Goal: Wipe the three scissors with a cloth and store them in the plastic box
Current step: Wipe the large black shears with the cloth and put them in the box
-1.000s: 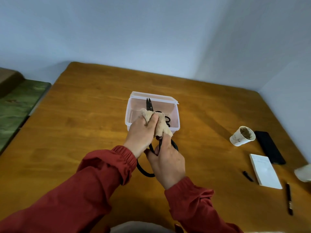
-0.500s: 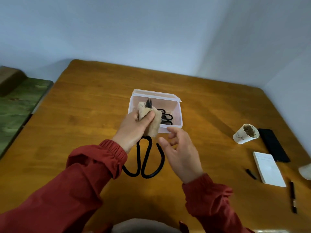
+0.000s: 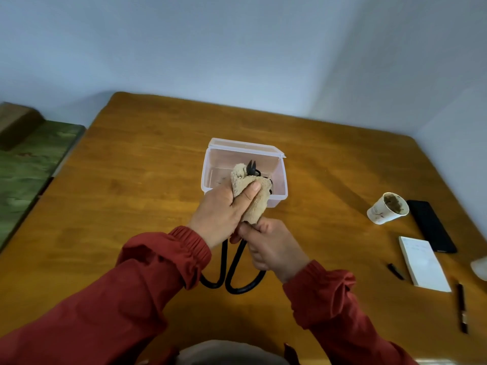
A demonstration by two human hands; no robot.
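Observation:
Large black scissors with long looped handles hang above the table in front of the clear plastic box. My left hand grips a beige cloth wrapped round the blades; only the blade tips stick out above it. My right hand grips the right handle just below the cloth. Inside the box, black handles of other scissors peek out behind the cloth; how many lie there is hidden.
A paper cup, a black phone, a white notepad and two pens lie at the table's right side. A green bench stands left of the table. Walls close off the far edge.
My right hand, free and open half a second ago, has come back and closed on the scissors' handle. My left hand keeps the cloth on the blades.

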